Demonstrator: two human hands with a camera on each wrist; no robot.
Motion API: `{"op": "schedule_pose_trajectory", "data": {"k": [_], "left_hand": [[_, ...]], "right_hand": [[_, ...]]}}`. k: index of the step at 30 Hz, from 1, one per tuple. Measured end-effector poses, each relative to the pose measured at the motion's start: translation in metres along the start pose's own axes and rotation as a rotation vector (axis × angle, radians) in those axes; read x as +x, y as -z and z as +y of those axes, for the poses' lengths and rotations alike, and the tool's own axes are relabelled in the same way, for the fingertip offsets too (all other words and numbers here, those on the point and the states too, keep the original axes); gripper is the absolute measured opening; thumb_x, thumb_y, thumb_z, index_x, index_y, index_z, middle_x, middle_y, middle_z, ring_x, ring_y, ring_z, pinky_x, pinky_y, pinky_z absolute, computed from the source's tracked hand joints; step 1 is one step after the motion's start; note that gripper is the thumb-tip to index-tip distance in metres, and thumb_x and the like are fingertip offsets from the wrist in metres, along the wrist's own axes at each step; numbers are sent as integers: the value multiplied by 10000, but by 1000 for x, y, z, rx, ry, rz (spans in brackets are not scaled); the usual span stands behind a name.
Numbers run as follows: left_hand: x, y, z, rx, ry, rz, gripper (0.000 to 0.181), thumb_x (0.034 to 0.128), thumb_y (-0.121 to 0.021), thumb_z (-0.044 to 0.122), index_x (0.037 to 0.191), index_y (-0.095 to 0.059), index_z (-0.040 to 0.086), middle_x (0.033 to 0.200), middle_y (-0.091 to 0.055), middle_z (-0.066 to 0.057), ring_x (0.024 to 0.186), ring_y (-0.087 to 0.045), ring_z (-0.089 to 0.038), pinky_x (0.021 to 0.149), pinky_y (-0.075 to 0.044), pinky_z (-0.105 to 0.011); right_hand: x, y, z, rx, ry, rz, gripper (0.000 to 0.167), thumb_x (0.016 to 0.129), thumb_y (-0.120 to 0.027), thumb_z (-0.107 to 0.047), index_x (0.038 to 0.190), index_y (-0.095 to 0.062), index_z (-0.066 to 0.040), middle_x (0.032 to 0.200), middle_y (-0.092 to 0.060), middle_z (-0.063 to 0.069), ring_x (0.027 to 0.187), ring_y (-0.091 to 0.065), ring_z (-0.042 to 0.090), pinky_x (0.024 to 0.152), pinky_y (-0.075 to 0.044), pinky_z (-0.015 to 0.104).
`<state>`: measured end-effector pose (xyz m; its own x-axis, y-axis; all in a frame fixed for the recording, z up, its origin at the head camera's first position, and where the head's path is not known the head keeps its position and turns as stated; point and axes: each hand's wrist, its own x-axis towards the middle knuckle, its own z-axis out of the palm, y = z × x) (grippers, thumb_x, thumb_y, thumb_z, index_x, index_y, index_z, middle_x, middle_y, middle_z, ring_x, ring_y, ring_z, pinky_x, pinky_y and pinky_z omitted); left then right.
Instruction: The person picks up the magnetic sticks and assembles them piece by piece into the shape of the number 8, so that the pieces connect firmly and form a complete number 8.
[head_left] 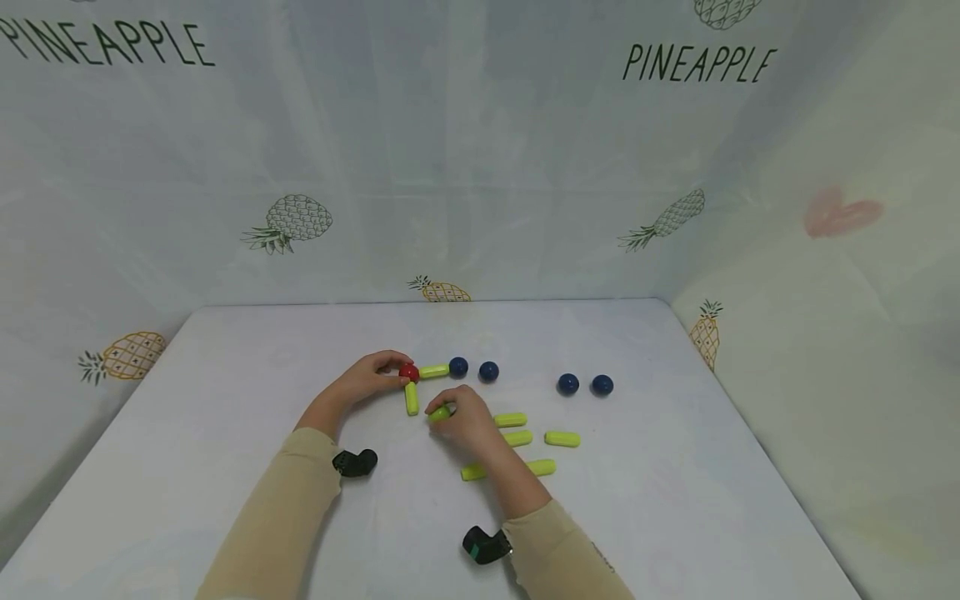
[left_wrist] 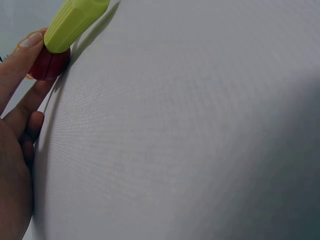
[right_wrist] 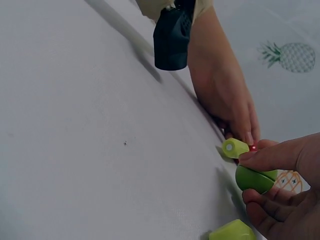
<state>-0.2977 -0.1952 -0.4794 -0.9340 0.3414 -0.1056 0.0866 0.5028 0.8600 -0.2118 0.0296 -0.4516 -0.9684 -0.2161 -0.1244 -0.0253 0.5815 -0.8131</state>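
Observation:
My left hand [head_left: 369, 377] pinches a red ball [head_left: 408, 372] between thumb and fingers. One yellow-green stick [head_left: 433, 371] runs from the ball to a dark blue ball [head_left: 458, 367]; another stick [head_left: 412, 399] points from it toward the front. In the left wrist view the red ball [left_wrist: 50, 64] touches a stick [left_wrist: 74, 22] beside the thumb. My right hand [head_left: 467, 421] holds a green ball [head_left: 439, 413], just right of the front-pointing stick. The right wrist view shows thumb and fingers around the green ball [right_wrist: 255, 179], near the end of a stick [right_wrist: 234, 148].
A blue ball [head_left: 489, 372] lies right of the joined one, and two more [head_left: 568, 384] [head_left: 602, 385] farther right. Several loose sticks, such as one [head_left: 562, 438], lie around my right forearm. A patterned cloth wall stands behind the white table [head_left: 675, 517].

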Motion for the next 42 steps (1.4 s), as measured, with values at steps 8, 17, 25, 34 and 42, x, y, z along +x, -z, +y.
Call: {"op": "schedule_pose_trajectory", "data": {"k": [8, 17, 25, 34, 42], "left_hand": [[-1, 0, 0, -10, 12, -3, 380, 893, -718, 225, 1242, -628, 109, 1276, -599, -105, 1281, -430, -312, 1099, -286, -497], [-1, -1, -2, -1, -11, 4, 397, 894, -719, 250, 1249, -624, 99, 1281, -600, -106, 1289, -430, -312, 1098, -282, -497], [-2, 0, -2, -14, -16, 2, 397, 894, -721, 237, 1251, -622, 94, 1285, -595, -114, 1299, -424, -315, 1106, -276, -491], [-3, -1, 5, -27, -11, 2, 407, 891, -729, 270, 1243, -627, 94, 1274, -601, -108, 1301, -423, -305, 1108, -269, -486], [-2, -1, 3, -14, -27, -8, 383, 913, -702, 224, 1257, -616, 81, 1277, -599, -124, 1301, -422, -315, 1106, -277, -481]], "right_hand": [[-1, -6, -2, -3, 18, -9, 168, 774, -813, -61, 865, -761, -192, 1003, -552, -7, 863, -504, 172, 784, -448, 332], [-1, -11, -4, 15, 21, -24, 220, 788, -807, -84, 974, -769, -194, 1046, -627, -39, 897, -534, 139, 803, -469, 326], [1, -13, -7, 31, 29, -14, 323, 764, -835, -100, 1037, -672, -155, 968, -644, -38, 885, -576, 138, 805, -493, 330], [0, -15, -9, 45, 28, -9, 282, 766, -834, -114, 994, -671, -134, 937, -631, -40, 805, -543, 122, 715, -474, 276], [0, -15, -10, 43, 37, -5, 283, 748, -844, -125, 983, -685, -135, 921, -591, -19, 803, -537, 124, 692, -464, 263]]}}
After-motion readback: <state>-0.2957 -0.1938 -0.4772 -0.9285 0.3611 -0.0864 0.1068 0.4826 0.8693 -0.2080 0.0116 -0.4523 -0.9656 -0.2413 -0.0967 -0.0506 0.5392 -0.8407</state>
